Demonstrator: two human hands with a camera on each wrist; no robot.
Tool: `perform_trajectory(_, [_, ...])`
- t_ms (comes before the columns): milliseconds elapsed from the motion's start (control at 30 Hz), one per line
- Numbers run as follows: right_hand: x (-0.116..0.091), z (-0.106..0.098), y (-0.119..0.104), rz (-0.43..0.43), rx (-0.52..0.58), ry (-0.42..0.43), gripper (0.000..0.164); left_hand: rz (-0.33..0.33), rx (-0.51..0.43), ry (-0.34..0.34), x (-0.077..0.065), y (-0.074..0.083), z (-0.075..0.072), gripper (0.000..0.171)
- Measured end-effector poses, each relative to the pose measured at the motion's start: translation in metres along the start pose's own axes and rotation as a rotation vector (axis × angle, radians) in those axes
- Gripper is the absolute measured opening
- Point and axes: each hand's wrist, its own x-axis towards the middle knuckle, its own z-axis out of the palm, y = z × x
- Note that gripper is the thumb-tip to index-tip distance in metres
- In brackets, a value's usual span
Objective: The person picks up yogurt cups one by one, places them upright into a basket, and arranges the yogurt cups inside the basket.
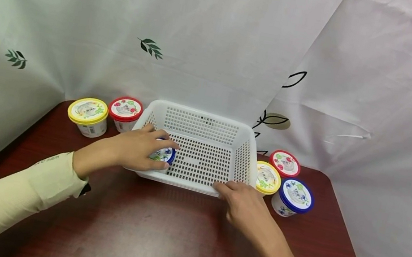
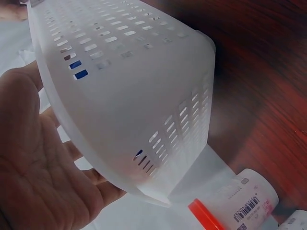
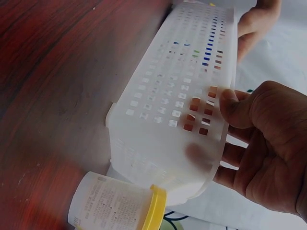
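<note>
A white perforated plastic basket (image 1: 192,161) stands on the table between both hands. My left hand (image 1: 141,147) reaches over its left front corner and grips a small tub with a blue lid (image 1: 162,154) inside the basket, thumb and fingers at the lid's sides. The fingers partly cover that tub; from outside, bits of blue (image 3: 207,55) show through the basket holes in the right wrist view. At the right end of the front rim, my right hand (image 1: 240,200) holds the basket, thumb on the outer wall and fingers over the inside.
Left of the basket stand a yellow-lidded tub (image 1: 88,115) and a red-lidded tub (image 1: 125,112). On the right, yellow-lidded (image 1: 267,178), red-lidded (image 1: 285,163) and blue-lidded tubs (image 1: 293,197) cluster close to the basket. A pale curtain (image 1: 218,57) hangs behind the dark red table (image 1: 155,234).
</note>
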Motion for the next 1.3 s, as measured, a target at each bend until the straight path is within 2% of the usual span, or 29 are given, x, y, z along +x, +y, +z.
perform_trajectory(167, [-0.001, -0.001, 0.000, -0.006, 0.002, 0.007, 0.052, 0.011, 0.010, 0.025, 0.001, -0.001, 0.003, 0.062])
perform_trajectory(433, [-0.001, -0.001, 0.000, -0.004, 0.004, 0.002, 0.056, -0.008, 0.023, 0.038, 0.000, -0.003, 0.003, 0.066])
perform_trajectory(600, [0.000, -0.001, 0.000, 0.006, 0.003, -0.008, 0.055, -0.030, 0.030, 0.061, -0.003, -0.008, -0.003, 0.070])
perform_trajectory(900, [0.000, -0.001, 0.001, 0.012, 0.007, -0.024, 0.056, -0.010, 0.022, 0.176, -0.008, -0.015, -0.010, 0.066])
perform_trajectory(1300, [0.000, 0.000, 0.001, -0.003, 0.001, -0.001, 0.059, -0.078, -0.012, 0.196, -0.018, -0.029, -0.021, 0.065])
